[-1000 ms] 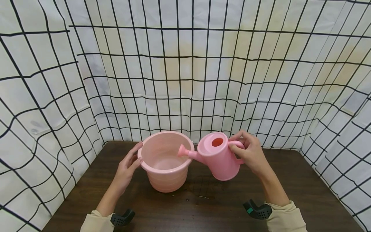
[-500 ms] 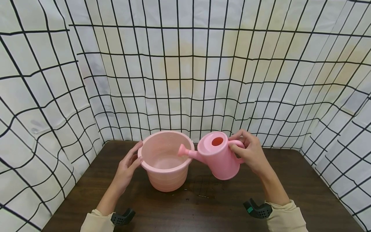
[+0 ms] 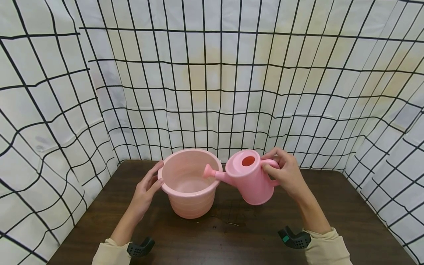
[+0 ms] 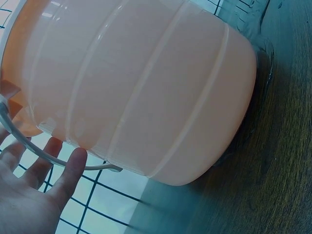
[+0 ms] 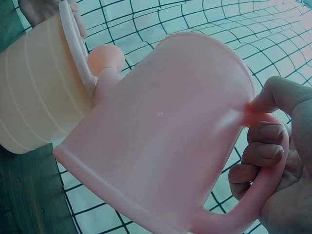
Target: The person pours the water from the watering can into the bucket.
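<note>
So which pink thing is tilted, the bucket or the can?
The can in the right hand, leaning with its spout over the bucket; the bucket stands upright on the table.

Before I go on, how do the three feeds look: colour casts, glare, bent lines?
Head: bright, fairly even light; the grid backdrop has wavering lines, from lens or fabric I can't tell. Left wrist: bluish cast, small highlights on the bucket, dark table. Right wrist: teal cast, soft sheen on the watering can.
</note>
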